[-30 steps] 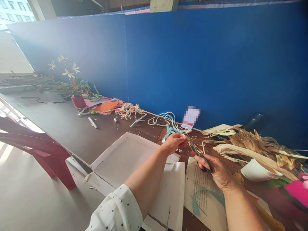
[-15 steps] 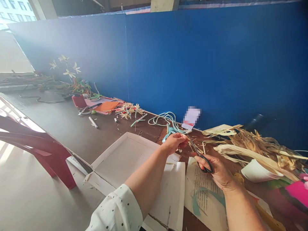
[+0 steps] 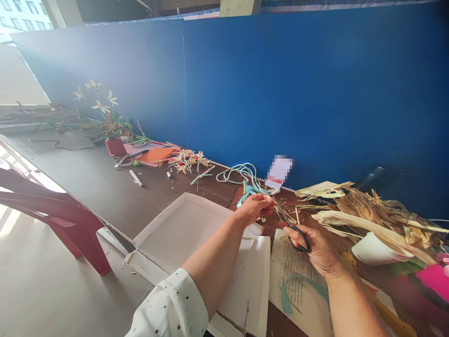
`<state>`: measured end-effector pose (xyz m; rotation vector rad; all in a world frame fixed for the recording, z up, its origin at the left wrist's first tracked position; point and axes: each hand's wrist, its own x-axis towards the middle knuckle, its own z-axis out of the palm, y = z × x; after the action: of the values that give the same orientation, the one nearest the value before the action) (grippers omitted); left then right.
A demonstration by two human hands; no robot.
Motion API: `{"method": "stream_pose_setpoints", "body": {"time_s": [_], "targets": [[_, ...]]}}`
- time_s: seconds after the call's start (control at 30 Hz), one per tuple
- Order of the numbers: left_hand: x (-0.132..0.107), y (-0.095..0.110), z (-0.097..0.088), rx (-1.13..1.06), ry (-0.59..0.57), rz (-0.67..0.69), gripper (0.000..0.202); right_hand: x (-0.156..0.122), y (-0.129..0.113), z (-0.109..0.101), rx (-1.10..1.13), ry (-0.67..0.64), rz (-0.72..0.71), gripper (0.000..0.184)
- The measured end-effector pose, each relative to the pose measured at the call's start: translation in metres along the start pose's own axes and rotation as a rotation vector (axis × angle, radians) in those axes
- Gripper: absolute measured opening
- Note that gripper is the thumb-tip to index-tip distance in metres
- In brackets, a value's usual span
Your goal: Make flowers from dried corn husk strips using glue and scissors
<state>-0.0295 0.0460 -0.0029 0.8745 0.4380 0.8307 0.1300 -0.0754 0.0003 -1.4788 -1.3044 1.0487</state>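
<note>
My right hand (image 3: 313,250) is closed around the black handles of a pair of scissors (image 3: 289,223). The blades point up and left, their tips close to the fingers of my left hand (image 3: 257,208). Those left fingers are pinched together, on something too small to make out. Behind my left hand lie a light blue ribbon (image 3: 248,190) and a looped pale green cord (image 3: 242,174). Beneath and in front of the scissors is a printed sheet (image 3: 293,281) with a strip of teal ribbon (image 3: 286,302) on it.
An open white cardboard box (image 3: 185,229) lies left of my forearm. Dried corn husks (image 3: 375,210) and a white cup (image 3: 379,249) are on the right. A blue partition (image 3: 280,84) closes off the back. A dark red chair (image 3: 70,220) stands at the left.
Almost nothing differs. Both hands and the scissors hold nearly the same position.
</note>
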Motion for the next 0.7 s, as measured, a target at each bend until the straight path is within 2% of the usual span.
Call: {"method": "stream_pose_setpoints", "body": {"time_s": [0.1,0.2,0.27,0.33,0.4,0.5,0.57,0.7], "targets": [[-0.002,0.001,0.0,-0.013,-0.019,0.017,0.029,0.003,0.002,0.001,-0.001,0.066,-0.027,0.047],[-0.003,0.001,0.0,-0.029,-0.043,0.038,0.032,0.008,0.004,-0.002,-0.05,0.276,-0.035,0.056],[-0.003,0.001,-0.001,-0.046,-0.05,0.038,0.032,0.011,0.005,-0.009,-0.247,0.444,0.019,0.058],[-0.003,0.001,-0.002,-0.073,-0.049,0.027,0.031,0.014,0.007,-0.017,-0.525,0.539,0.116,0.059],[-0.004,0.0,-0.003,-0.094,-0.044,0.01,0.029,0.016,0.01,-0.025,-0.729,0.548,0.204,0.062],[-0.004,0.0,-0.002,-0.106,-0.045,-0.004,0.026,0.017,0.015,-0.036,-0.865,0.555,0.246,0.06],[-0.005,0.001,-0.001,-0.108,-0.032,-0.006,0.025,0.017,0.017,-0.041,-0.881,0.578,0.246,0.054],[-0.005,0.001,0.0,-0.1,0.001,-0.011,0.023,0.016,0.019,-0.049,-0.826,0.524,0.285,0.044]]}}
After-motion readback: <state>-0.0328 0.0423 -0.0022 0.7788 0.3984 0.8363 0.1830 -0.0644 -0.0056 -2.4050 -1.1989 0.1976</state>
